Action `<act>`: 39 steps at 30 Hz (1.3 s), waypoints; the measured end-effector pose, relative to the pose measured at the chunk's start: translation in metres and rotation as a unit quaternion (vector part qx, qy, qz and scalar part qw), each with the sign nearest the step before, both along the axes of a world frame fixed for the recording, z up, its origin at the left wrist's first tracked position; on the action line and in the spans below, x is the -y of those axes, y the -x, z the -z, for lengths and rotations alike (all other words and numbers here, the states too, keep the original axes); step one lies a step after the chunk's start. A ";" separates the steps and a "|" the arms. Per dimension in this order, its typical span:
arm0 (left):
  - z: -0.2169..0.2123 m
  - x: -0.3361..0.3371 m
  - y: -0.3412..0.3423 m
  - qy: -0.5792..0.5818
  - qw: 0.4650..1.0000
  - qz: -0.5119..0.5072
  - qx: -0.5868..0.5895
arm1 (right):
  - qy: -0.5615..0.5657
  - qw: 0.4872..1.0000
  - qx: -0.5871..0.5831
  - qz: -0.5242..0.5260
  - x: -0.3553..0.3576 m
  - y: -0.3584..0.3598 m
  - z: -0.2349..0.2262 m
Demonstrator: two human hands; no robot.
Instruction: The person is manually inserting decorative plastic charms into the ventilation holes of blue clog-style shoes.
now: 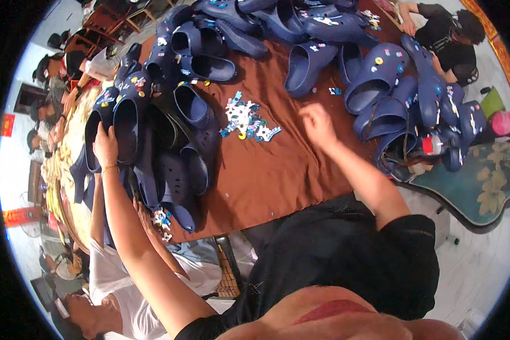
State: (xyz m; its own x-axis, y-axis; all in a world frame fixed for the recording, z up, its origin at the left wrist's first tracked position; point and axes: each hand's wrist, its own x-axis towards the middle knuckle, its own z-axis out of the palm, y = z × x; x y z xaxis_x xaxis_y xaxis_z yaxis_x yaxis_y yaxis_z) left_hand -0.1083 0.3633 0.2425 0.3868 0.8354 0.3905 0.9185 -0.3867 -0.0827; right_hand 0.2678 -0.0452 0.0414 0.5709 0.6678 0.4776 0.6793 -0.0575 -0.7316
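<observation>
At the left edge of a heap of navy clogs, my left hand (105, 148) grips the rim of a navy clog (92, 131) with its opening toward me. Another clog (128, 122) with small charms on its toe lies right beside that hand. Over the brown cloth (255, 187), my right hand (318, 126) is raised with curled fingers; whether anything is pinched in them is hidden. Between my hands lies a loose pile of small white, blue and yellow shoe charms (245, 119). A few more charms (335, 90) lie near the clogs on the right.
Clogs (379, 73) also crowd the far and right sides of the table. A person in white (124, 283) reaches in at the left, near a small charm pile (162, 221). Another person (445, 39) works at the far right. A green patterned chair seat (464, 181) stands at the right.
</observation>
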 end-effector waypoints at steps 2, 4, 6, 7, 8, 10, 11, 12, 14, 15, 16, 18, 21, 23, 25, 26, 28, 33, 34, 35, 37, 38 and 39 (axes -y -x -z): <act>-0.005 0.015 -0.017 0.002 1.000 0.000 -0.013 | -0.021 0.993 0.088 0.080 -0.009 -0.050 -0.015; -0.011 0.046 -0.029 -0.066 0.996 0.004 -0.053 | -0.026 0.964 0.196 0.179 -0.020 -0.105 -0.038; -0.009 0.077 -0.033 -0.133 0.984 0.118 0.025 | 0.033 0.925 0.234 0.299 -0.029 -0.155 -0.059; -0.007 0.101 -0.041 -0.164 0.970 0.166 0.062 | 0.086 0.904 0.216 0.359 -0.034 -0.180 -0.067; -0.001 0.127 -0.050 -0.139 0.963 0.211 0.098 | 0.135 0.895 0.181 0.384 -0.036 -0.201 -0.073; 0.017 0.184 -0.058 -0.093 0.948 0.277 0.126 | 0.214 0.883 0.116 0.403 -0.038 -0.235 -0.080; 0.032 0.210 -0.057 -0.074 0.944 0.298 0.117 | 0.243 0.881 0.084 0.396 -0.040 -0.247 -0.081; 0.045 0.235 -0.061 -0.023 0.935 0.323 0.143 | 0.277 0.878 0.066 0.385 -0.039 -0.263 -0.074; 0.076 0.279 -0.066 0.087 0.919 0.337 0.185 | 0.301 0.891 0.020 0.339 -0.038 -0.281 -0.065; 0.096 0.300 -0.064 0.144 0.913 0.321 0.205 | 0.287 0.898 -0.009 0.334 -0.045 -0.271 -0.075; 0.113 0.322 -0.063 0.176 0.905 0.319 0.219 | 0.276 0.897 0.004 0.345 -0.042 -0.273 -0.075; 0.135 0.357 -0.064 0.244 0.884 0.321 0.235 | 0.212 0.925 0.073 0.307 -0.039 -0.270 -0.071; 0.148 0.387 -0.057 0.302 0.876 0.299 0.230 | 0.076 0.968 0.133 0.198 -0.053 -0.220 -0.079; 0.148 0.383 -0.048 0.262 0.878 0.313 0.250 | 0.075 0.989 0.120 0.050 -0.049 -0.158 -0.095; 0.115 0.375 -0.045 0.226 0.895 0.306 0.234 | 0.054 0.971 0.177 -0.149 -0.037 -0.096 -0.116; 0.099 0.369 -0.046 0.200 0.895 0.313 0.247 | 0.058 0.943 0.243 -0.219 -0.034 -0.066 -0.123; 0.068 0.360 -0.052 0.152 0.901 0.328 0.240 | 0.099 0.878 0.317 -0.344 -0.030 -0.007 -0.117; 0.057 0.358 -0.067 0.212 0.897 0.381 0.069 | 0.075 0.750 0.360 -0.550 -0.038 0.089 -0.088; 0.071 0.364 -0.066 0.262 0.889 0.371 0.054 | 0.074 0.743 0.352 -0.565 -0.035 0.101 -0.082; 0.083 0.367 -0.067 0.313 0.878 0.361 0.021 | 0.067 0.751 0.309 -0.580 -0.035 0.107 -0.073; 0.123 0.377 -0.056 0.373 0.861 0.345 0.034 | 0.070 0.772 0.223 -0.591 -0.038 0.112 -0.069; 0.140 0.381 -0.052 0.377 0.860 0.342 0.033 | 0.044 0.815 0.190 -0.545 -0.045 0.108 -0.060; 0.155 0.385 -0.050 0.396 0.856 0.314 0.106 | 0.022 0.855 0.155 -0.495 -0.057 0.096 -0.048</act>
State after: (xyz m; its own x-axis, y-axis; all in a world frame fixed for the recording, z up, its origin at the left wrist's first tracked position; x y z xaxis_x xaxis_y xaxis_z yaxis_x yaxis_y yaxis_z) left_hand -0.0580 -0.0212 0.0878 0.8476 0.5238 -0.0850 0.4704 -0.6674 0.5774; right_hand 0.1717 0.0113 0.0892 -0.4334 0.7714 0.4660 0.5717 0.6351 -0.5195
